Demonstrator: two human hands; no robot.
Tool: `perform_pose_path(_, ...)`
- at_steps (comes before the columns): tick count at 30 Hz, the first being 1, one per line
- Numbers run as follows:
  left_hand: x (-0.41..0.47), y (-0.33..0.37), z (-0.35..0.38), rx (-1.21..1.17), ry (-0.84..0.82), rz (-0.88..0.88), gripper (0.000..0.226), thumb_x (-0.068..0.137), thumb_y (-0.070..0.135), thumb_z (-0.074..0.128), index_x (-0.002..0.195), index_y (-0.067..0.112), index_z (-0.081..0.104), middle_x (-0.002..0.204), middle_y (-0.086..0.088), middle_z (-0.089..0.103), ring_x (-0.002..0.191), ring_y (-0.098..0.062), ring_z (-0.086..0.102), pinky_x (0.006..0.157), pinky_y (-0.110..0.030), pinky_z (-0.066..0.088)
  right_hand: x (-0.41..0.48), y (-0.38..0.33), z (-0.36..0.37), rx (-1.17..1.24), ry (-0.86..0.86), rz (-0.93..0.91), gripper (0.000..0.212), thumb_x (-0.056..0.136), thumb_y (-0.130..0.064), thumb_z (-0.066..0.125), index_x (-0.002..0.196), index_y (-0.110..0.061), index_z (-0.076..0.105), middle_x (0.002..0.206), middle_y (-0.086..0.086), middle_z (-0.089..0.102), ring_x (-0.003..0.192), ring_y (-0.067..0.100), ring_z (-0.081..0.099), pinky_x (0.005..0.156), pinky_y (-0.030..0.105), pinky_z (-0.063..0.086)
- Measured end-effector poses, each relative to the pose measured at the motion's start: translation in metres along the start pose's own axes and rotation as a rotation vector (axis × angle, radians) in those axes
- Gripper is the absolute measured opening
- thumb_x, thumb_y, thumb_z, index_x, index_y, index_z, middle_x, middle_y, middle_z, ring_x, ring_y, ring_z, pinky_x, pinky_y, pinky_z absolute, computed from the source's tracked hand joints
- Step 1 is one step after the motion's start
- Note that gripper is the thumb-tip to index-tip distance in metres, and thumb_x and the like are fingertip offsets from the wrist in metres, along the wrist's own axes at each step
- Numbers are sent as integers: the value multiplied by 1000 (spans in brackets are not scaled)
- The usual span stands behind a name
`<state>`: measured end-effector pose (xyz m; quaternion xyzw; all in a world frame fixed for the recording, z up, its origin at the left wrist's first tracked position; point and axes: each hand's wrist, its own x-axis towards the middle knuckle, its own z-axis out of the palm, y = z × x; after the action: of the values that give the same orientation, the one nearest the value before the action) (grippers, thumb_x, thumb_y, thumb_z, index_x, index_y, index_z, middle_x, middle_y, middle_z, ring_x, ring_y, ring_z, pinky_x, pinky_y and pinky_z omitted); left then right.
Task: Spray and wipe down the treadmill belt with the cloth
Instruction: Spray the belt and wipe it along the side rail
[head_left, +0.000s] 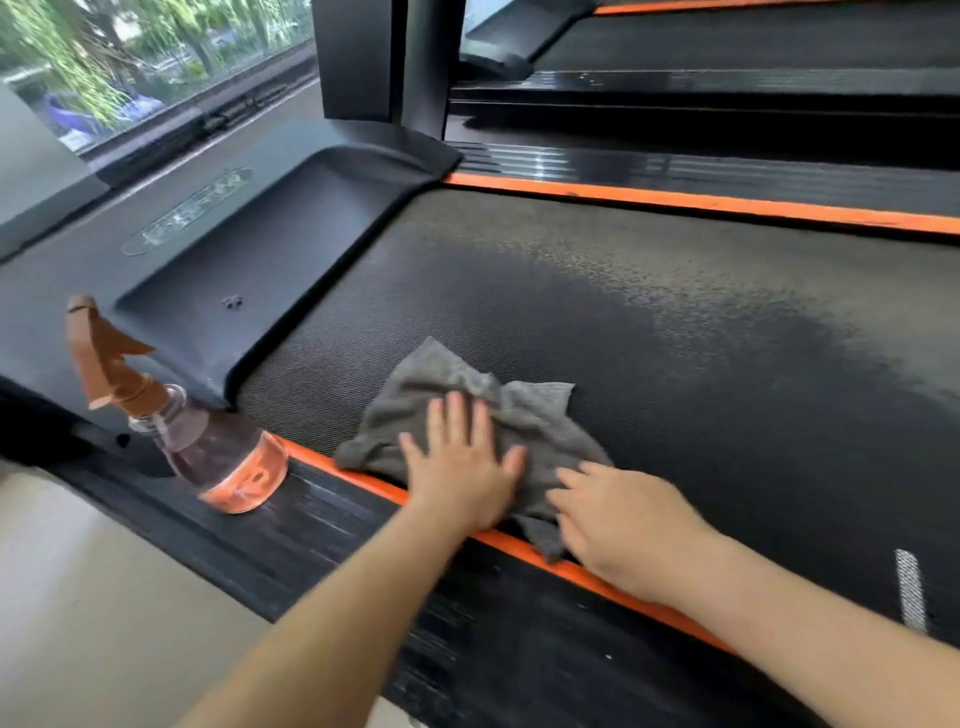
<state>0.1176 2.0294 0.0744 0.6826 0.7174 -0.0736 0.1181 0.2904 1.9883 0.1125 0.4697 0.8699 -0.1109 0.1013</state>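
A crumpled grey cloth (457, 395) lies on the black treadmill belt (649, 332) at its near edge, partly over the orange stripe. My left hand (462, 467) presses flat on the cloth with fingers straight and spread. My right hand (618, 519) rests on the cloth's near right corner, fingers extended; whether it pinches the fabric is unclear. A darker wet-looking patch covers the belt's middle, with fine spray droplets along its far rim. A clear spray bottle (218, 452) with an orange-brown trigger head stands on the near side rail, left of the cloth.
The ribbed black side rail (322, 525) with an orange stripe (623, 582) runs along the near edge. The dark motor cover (244, 244) lies at the belt's left end, an upright post (363, 57) behind it. A second treadmill (727, 47) stands beyond. Pale floor (88, 597) at lower left.
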Motion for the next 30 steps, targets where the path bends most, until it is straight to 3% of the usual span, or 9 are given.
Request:
perform_pose_path(3,-22,59,13,5,-80,237,79,97,67,23,158,26,-5,164,-5,-19,149,-29,-22,109,-72,-8,-41,20,-24,-38,-68,174,44,105,-46,26,105,-25,64,112,-1,66,107,24,63,76,34,44)
perform_pose_path(6,-19,69,13,-4,-89,226,81,93,74,23,157,34,-8,164,0,-20,148,-29,-24,106,-75,-10,-53,29,-35,-80,-77,231,43,104,-50,25,101,-27,61,108,-3,66,105,22,63,71,33,40)
perform_pose_path(11,11,2,-6,-104,-99,-61,83,89,79,21,156,40,-9,164,3,-20,149,-28,-24,104,-79,-6,-5,1,-10,51,-33,109,45,102,-55,25,137,-33,46,145,2,43,139,24,36,103,39,42)
perform_pose_path(15,45,-72,-30,-165,-141,-310,87,84,85,25,154,45,-9,164,6,-21,150,-26,-20,107,-78,-3,42,-35,2,213,-114,-18,56,105,-54,17,158,-36,12,167,3,-10,152,16,-12,121,46,1)
perform_pose_path(20,76,-89,-32,-196,-119,-437,87,87,82,23,155,38,-10,164,0,-21,150,-29,-20,110,-75,-4,80,-40,4,195,-52,-95,59,104,-56,16,158,-33,10,167,1,-9,153,15,-11,122,45,-2)
perform_pose_path(24,65,-77,-21,26,32,-281,77,98,66,16,159,22,-2,165,-13,-8,152,-31,-9,117,-61,-7,70,-34,0,93,-25,-106,84,86,-66,-8,155,-31,26,166,9,12,153,27,8,122,44,14)
perform_pose_path(26,54,-58,-9,128,114,-113,73,101,57,15,158,13,2,165,-16,-3,153,-30,-5,120,-55,-6,59,-18,0,19,40,-80,93,79,-61,-11,138,-28,54,149,12,46,138,32,41,109,46,35)
perform_pose_path(27,42,-43,-3,132,125,-30,75,100,56,12,158,10,4,165,-17,-3,152,-30,-5,121,-54,-4,48,-12,-2,-38,120,-102,83,85,-56,-1,115,-24,69,123,12,65,115,32,61,92,45,46)
perform_pose_path(30,8,17,14,39,80,278,95,79,61,-8,158,9,9,165,-17,-4,152,-32,-6,120,-58,5,6,11,-4,-223,331,-58,42,88,-35,50,51,-20,62,49,3,58,45,25,59,50,34,44)
